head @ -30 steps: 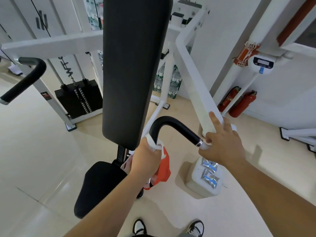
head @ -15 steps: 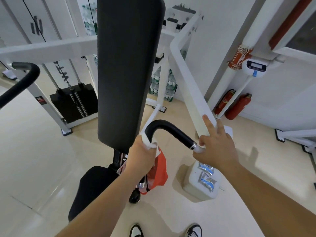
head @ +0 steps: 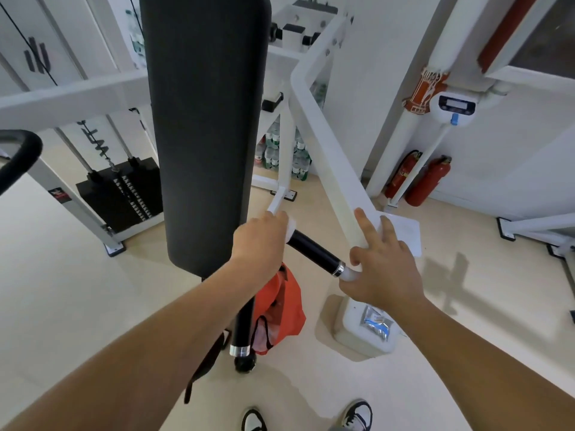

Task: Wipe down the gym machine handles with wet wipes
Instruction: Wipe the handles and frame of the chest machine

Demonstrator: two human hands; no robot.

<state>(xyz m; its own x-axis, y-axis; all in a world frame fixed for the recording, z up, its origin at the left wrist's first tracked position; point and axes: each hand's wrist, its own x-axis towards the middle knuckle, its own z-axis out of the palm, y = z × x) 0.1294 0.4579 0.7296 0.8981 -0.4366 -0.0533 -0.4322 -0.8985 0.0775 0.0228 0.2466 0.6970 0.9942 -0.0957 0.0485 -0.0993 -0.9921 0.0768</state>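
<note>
The black curved handle of the white gym machine sits in the middle of the view. My left hand is closed around its bend, with a white wet wipe pressed between palm and handle. The handle's lower straight end hangs free below my wrist, down to a silver ring. My right hand grips the white machine arm just past the handle's upper silver ring, index finger laid along the arm.
The tall black backrest pad stands just left of my left hand. An orange bag hangs under the handle. Wipe packets lie on the white base. Another black handle, a weight stack and two fire extinguishers stand around.
My left hand has slid the wipe up from the handle's lower side onto the top of the bend, baring the lower end. My right hand has kept its grip.
</note>
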